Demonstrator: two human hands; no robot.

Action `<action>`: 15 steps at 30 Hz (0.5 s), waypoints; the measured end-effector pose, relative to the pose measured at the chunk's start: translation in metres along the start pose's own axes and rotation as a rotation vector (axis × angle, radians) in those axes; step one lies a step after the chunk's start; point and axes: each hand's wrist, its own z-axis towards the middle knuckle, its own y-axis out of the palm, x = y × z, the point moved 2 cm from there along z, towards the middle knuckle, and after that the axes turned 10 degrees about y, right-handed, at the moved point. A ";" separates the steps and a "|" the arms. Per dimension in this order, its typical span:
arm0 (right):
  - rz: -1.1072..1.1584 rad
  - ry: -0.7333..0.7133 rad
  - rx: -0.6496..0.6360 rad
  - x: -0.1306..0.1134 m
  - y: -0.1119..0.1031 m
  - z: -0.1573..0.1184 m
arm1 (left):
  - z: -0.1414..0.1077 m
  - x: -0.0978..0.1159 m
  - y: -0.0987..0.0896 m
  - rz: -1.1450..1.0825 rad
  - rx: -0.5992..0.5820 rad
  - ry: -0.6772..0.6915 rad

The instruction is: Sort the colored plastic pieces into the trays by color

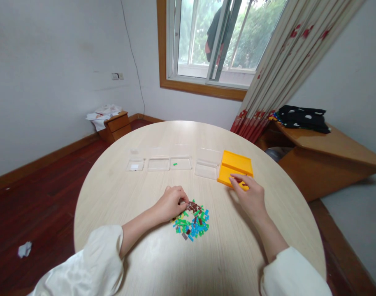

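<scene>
My left hand is at the upper left edge of a pile of small building bricks, its fingers pinched together by the brown ones. What lies between those fingertips is hidden. The pile mixes green, blue, brown and a few yellow bricks. Over the front half of an open yellow box, my right hand is closed with dark brown brick showing at its fingertips. Beneath the fingers, another brown brick seems to lie in the box.
Left of the yellow box stand several open clear plastic boxes; one holds small green bricks. All rest on a round wooden table. Beyond it are a small cabinet with papers, a window, a curtain and a tilted wooden desk.
</scene>
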 end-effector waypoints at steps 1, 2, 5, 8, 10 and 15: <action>0.009 -0.018 -0.033 -0.003 0.003 -0.002 | 0.000 0.000 0.001 0.000 0.001 0.002; 0.019 -0.037 -0.068 -0.007 0.007 -0.005 | 0.000 0.001 0.001 -0.001 0.006 0.004; 0.055 -0.102 -0.176 -0.023 0.019 -0.017 | 0.000 0.003 -0.001 -0.026 0.058 0.009; 0.096 -0.185 -0.293 -0.041 0.029 -0.030 | 0.000 0.004 -0.005 -0.123 0.149 -0.009; 0.118 -0.232 -0.372 -0.053 0.034 -0.038 | 0.001 0.004 -0.008 -0.233 0.194 -0.033; 0.171 -0.304 -0.455 -0.068 0.039 -0.048 | 0.002 0.001 -0.010 -0.447 0.208 -0.053</action>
